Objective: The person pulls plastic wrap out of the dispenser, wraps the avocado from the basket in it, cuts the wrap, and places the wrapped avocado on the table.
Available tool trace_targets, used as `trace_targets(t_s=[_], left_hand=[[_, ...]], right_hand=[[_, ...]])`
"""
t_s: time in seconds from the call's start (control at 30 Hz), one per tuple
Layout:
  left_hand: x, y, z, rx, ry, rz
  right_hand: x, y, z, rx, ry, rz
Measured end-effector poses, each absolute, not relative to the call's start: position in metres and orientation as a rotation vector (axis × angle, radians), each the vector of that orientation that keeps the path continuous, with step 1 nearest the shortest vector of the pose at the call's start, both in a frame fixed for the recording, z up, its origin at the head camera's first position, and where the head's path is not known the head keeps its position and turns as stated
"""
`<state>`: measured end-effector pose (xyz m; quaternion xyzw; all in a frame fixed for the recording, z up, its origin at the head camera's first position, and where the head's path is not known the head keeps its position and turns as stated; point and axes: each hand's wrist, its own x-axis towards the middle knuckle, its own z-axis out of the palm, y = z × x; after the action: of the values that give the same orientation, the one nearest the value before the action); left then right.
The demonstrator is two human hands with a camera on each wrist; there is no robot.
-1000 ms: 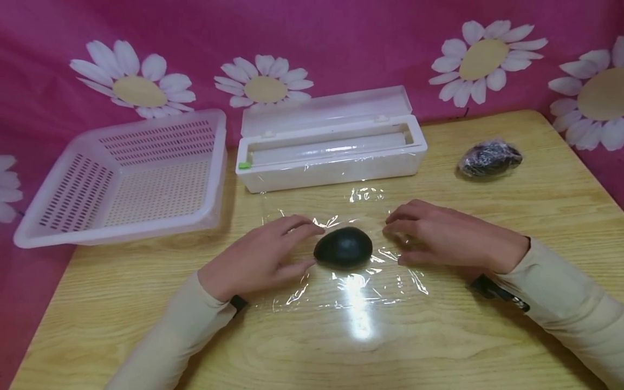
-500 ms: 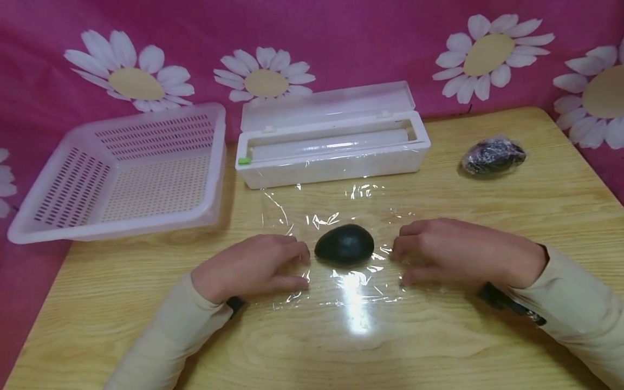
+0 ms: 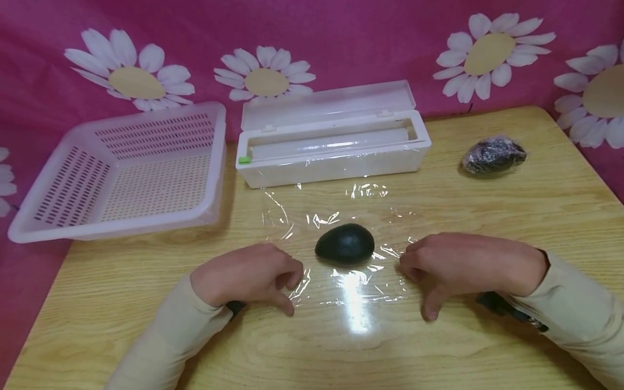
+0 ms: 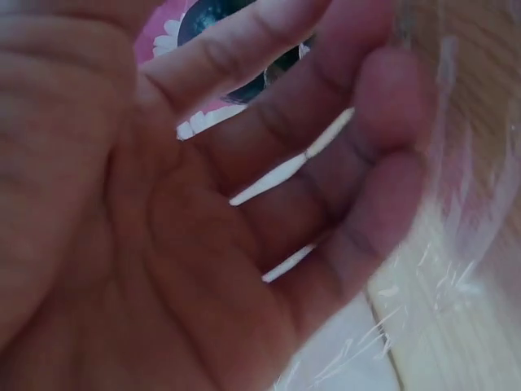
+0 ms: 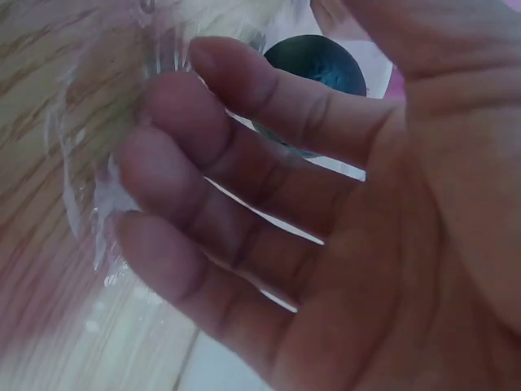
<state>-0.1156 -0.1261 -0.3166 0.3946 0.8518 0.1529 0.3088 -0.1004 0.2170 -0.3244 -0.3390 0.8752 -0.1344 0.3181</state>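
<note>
A magenta backdrop [image 3: 341, 43] printed with white daisies hangs behind a wood-grained table [image 3: 322, 360]. At the table's left stands a white perforated basket [image 3: 146, 223], and to its right a long white box [image 3: 336, 165] with its lid raised. Clear film [image 3: 322, 219] stretches from the front of the box over the tabletop, creased and glinting; a roll [image 3: 331, 144] of it lies inside the box. The left hand [image 3: 246, 273] and right hand [image 3: 463, 262] are at the film's two side edges, their fingers loosely bent with gaps between them and their thumbs held apart; whether the fingertips touch the film, I cannot tell. A film-wrapped dark bundle [image 3: 494, 155] sits at the far right. The smooth, dark green, egg-shaped object [image 3: 345, 244] lies on the film between the hands, well apart from both. A small green tab [image 3: 245, 160] sits at the box's left front corner.
</note>
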Motion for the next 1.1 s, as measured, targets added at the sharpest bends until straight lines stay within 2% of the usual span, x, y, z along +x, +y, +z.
trace_targets(t_s=[0.13, 0.6, 1.1], left_hand=[[-0.112, -0.125, -0.318, 0.98, 2.201, 0.398], [-0.106, -0.118, -0.32, 1.04, 2.193, 0.33], [-0.105, -0.118, -0.318, 1.043, 2.214, 0.318]], right_hand=[[-0.098, 0.217, -0.327, -0.862, 2.28, -0.328], [-0.1, 0.225, -0.325, -1.025, 2.313, -0.351], [-0.103, 0.234, -0.318, -0.929, 2.259, -0.348]])
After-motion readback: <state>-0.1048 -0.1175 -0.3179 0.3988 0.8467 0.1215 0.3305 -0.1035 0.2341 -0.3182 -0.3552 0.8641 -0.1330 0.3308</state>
